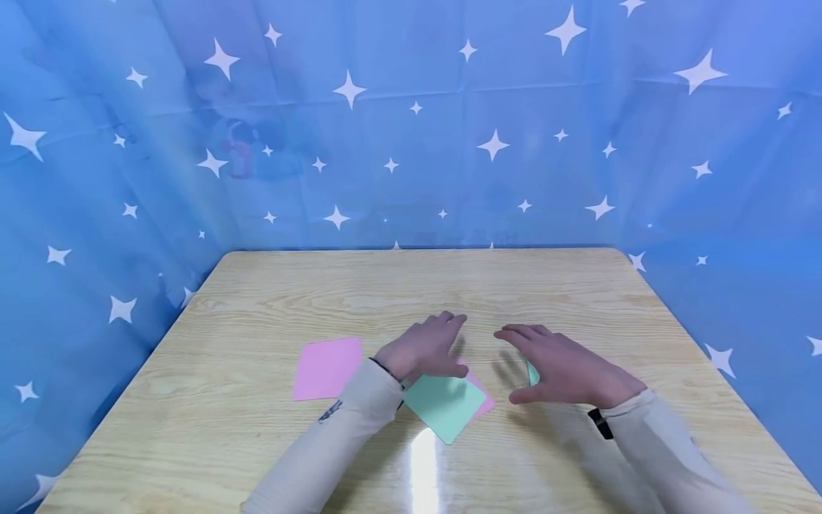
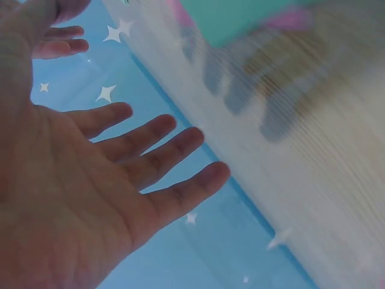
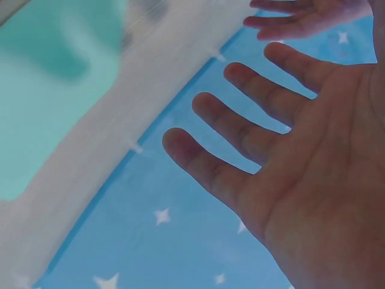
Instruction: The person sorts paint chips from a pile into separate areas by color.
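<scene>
My left hand (image 1: 427,348) hovers above the table, fingers spread and nothing held. Below it lies a mint green square sheet (image 1: 446,405), turned cornerwise over a pink sheet (image 1: 483,407) that peeks out at its right edge. My right hand (image 1: 565,364), also empty with fingers apart, is held over another mint green sheet (image 1: 533,374), mostly hidden beneath it in the head view. That sheet (image 3: 54,114) shows larger in the right wrist view. Left of the left hand, a second pink square sheet (image 1: 328,368) lies flat by itself.
The wood-grain table (image 1: 257,300) has rounded far corners. A blue curtain (image 1: 411,157) with white stars hangs behind it and along both sides. A bright light reflection shows on the tabletop near the front.
</scene>
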The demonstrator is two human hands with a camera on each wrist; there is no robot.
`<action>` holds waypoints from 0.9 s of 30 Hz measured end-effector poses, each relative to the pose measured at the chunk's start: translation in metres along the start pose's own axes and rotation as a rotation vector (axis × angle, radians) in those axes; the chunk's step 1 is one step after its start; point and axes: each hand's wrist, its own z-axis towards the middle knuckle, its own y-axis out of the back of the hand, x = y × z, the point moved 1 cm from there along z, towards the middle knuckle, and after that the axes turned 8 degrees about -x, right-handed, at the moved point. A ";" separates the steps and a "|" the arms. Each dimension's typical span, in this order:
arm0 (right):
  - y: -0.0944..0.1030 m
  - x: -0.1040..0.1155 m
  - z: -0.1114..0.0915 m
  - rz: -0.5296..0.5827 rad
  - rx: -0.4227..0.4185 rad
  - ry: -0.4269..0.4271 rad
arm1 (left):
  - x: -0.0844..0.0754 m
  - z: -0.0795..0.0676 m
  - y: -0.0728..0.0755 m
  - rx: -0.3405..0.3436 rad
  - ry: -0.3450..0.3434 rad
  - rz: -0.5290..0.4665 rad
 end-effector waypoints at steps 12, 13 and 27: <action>-0.026 0.032 0.022 0.000 0.026 0.128 | 0.004 -0.069 -0.008 -0.070 0.042 0.217; -0.030 0.034 0.024 -0.006 0.036 0.138 | 0.002 -0.073 -0.010 -0.080 0.049 0.230; -0.061 0.050 0.044 0.005 0.092 0.185 | -0.014 -0.092 -0.024 -0.115 0.075 0.226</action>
